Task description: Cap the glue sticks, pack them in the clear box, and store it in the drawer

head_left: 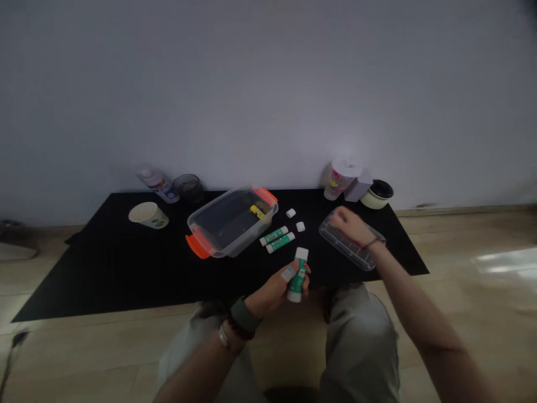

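Holding looked the step: left hand [276,287] wrapped round a glue stick [299,275], right hand [349,224] curled over the clear lid [351,251], its hold unclear; next likely needed steadiness.

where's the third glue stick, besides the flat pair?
Head view, right of centre: glue stick in the left hand, nearer the camera than that pair.

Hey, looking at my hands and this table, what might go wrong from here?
The green glue stick in the left hand appears close to the front edge of the black table; if it slips, it might fall. The small white caps lie loose and could get knocked away.
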Available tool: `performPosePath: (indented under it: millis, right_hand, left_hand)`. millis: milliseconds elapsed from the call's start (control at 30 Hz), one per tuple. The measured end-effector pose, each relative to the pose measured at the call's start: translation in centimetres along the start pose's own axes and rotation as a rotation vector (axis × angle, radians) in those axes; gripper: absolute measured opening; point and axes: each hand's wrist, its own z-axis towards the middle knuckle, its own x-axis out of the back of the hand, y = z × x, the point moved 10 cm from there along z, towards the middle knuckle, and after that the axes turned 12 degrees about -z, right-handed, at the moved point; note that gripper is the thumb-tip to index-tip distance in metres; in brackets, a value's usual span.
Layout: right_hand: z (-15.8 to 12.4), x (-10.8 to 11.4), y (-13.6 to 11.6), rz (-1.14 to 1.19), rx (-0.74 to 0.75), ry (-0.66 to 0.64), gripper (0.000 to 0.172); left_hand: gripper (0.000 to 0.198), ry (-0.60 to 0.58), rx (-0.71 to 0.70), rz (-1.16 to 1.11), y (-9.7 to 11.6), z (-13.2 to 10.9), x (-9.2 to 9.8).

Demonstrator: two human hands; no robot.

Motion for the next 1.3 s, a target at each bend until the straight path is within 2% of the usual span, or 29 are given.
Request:
performPosePath:
  millis: [67, 100, 133, 200, 300, 367, 400, 500, 567, 633, 700, 833, 900, 967, 1067, 1167, 1233, 1300]
  right_hand:
    - [1.1, -5.8, -0.8, -0.232, -0.002, -0.263, 0.022]
    - [1.5, -8.0, -1.1, -0.322, -0.009, -0.343, 0.024]
    - [1.9, -9.6, -1.5, -0.383, -0.010, -0.397, 0.026]
    - [2.6, -11.1, -2.0, -0.448, -0.009, -0.436, 0.031]
    - [2.7, -9.7, -2.8, -0.430, 0.000, -0.320, 0.036]
    - [1.5, -8.4, -4.0, -0.328, 0.041, -0.242, 0.035]
    - [0.5, -8.4, -4.9, -0.256, 0.083, -0.249, 0.035]
    - [-2.5, -10.3, -7.8, -0.135, 0.218, -0.389, 0.038]
    - [-3.6, -11.6, -9.0, -0.174, 0.263, -0.460, 0.039]
    - [-3.4, -12.3, -9.4, -0.239, 0.267, -0.478, 0.038]
    - [-2.2, -12.4, -9.0, -0.318, 0.229, -0.451, 0.038]
    - [0.2, -12.6, -7.9, -0.485, 0.137, -0.396, 0.042]
    - [0.7, -12.9, -8.1, -0.522, 0.137, -0.407, 0.041]
    - [1.1, -12.4, -8.9, -0.534, 0.153, -0.385, 0.036]
    - [2.2, -9.3, -12.6, -0.467, 0.241, -0.214, 0.032]
    - [3.6, -5.6, -18.7, -0.354, 0.365, 0.013, 0.038]
    - [4.9, -5.8, -22.7, -0.343, 0.439, 0.006, 0.037]
    - [6.6, -8.6, -25.5, -0.415, 0.442, -0.146, 0.033]
  left_hand:
    - [0.041, 0.187, -0.025, 0.007, -0.1, 1.1, 2.3]
    - [0.035, 0.269, -0.022, 0.008, -0.2, 1.6, 3.4]
    - [0.029, 0.343, -0.025, 0.009, -0.1, 1.9, 4.5]
    - [0.019, 0.457, -0.063, 0.027, 0.3, 2.4, 6.4]
    - [0.017, 0.507, -0.095, 0.086, 0.9, 3.1, 7.7]
    - [0.025, 0.513, -0.121, 0.142, 1.3, 3.6, 8.0]
    - [0.032, 0.509, -0.149, 0.181, 1.5, 3.9, 8.0]
    - [0.046, 0.424, -0.256, 0.337, 2.3, 4.9, 7.1]
    - [0.047, 0.321, -0.298, 0.449, 2.5, 5.4, 6.1]
    - [0.049, 0.275, -0.317, 0.605, 2.6, 5.3, 5.5]
    - [0.051, 0.328, -0.348, 0.880, 3.5, 4.5, 5.3]
    - [0.050, 0.573, -0.395, 1.571, 6.0, 2.1, 4.8]
    - [0.049, 0.657, -0.378, 1.798, 6.7, 1.5, 4.6]
    - [0.047, 0.697, -0.349, 1.931, 7.1, 1.6, 4.8]
    - [0.042, 0.718, -0.319, 1.996, 7.5, 2.2, 5.5]
    - [0.038, 0.734, -0.311, 1.962, 8.0, 2.9, 6.1]
    - [0.037, 0.732, -0.316, 1.918, 8.1, 3.3, 6.2]
    - [0.036, 0.722, -0.325, 1.871, 8.3, 3.5, 6.1]
